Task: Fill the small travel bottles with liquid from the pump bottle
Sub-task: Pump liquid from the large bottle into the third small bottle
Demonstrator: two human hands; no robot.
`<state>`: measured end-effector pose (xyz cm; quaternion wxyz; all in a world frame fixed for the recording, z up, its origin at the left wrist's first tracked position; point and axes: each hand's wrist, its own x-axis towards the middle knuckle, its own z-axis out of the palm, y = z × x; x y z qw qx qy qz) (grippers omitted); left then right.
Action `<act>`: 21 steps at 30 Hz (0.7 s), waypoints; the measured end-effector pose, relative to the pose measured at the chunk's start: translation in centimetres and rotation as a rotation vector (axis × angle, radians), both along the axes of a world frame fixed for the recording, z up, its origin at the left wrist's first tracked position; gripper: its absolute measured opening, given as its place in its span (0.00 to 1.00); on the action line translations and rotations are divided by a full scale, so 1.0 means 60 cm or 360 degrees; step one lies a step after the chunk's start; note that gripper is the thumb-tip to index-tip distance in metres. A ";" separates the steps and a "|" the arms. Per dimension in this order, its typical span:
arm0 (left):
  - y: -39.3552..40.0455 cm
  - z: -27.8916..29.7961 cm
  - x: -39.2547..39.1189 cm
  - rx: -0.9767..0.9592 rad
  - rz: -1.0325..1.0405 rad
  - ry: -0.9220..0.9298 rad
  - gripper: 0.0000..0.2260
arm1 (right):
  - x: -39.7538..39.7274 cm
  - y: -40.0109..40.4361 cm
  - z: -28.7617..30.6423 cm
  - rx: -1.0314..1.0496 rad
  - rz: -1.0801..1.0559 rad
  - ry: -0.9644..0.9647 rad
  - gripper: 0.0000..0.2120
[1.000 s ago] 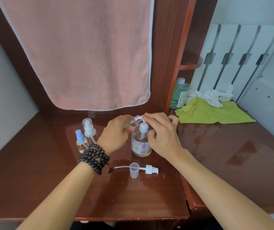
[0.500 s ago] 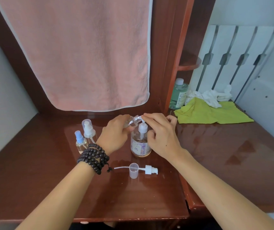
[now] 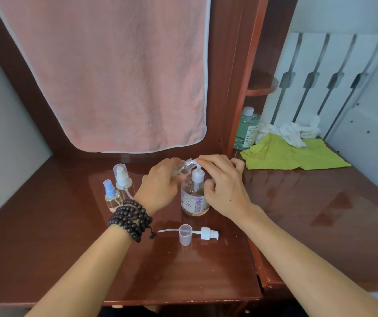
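The clear pump bottle (image 3: 194, 200) with a floral label and white pump stands upright on the dark red table (image 3: 69, 248). My left hand (image 3: 160, 186) grips a small clear travel bottle (image 3: 186, 167), tilted with its open threaded neck against the pump's spout. My right hand (image 3: 222, 179) lies over the pump head, fingertips pressing on its top, thumb beside the pump neck. Two capped small bottles stand to the left: a blue-topped spray bottle (image 3: 111, 197) and a taller one (image 3: 123, 181) with a white pump under a clear cap.
A loose white pump head (image 3: 208, 233) with its tube and a clear cap (image 3: 185, 235) lie near the front of the table. A pink towel (image 3: 114, 72) hangs behind. A green bottle (image 3: 246, 129), yellow-green cloth (image 3: 293, 154) and white rag (image 3: 291, 131) sit back right.
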<state>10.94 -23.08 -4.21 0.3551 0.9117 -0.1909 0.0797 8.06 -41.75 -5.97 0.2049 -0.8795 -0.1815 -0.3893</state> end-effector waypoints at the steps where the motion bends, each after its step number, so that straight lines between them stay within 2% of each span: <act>1: 0.001 0.000 -0.001 0.0002 -0.0001 -0.0004 0.15 | 0.000 0.000 0.000 0.0003 -0.0002 -0.0011 0.28; 10: -0.005 -0.015 -0.003 0.0002 0.0003 0.0040 0.13 | 0.004 0.001 0.001 0.0067 0.0000 0.0124 0.28; 21: -0.002 0.000 -0.004 -0.0033 0.0002 0.0008 0.14 | 0.001 0.001 -0.005 0.0004 0.0002 0.0051 0.28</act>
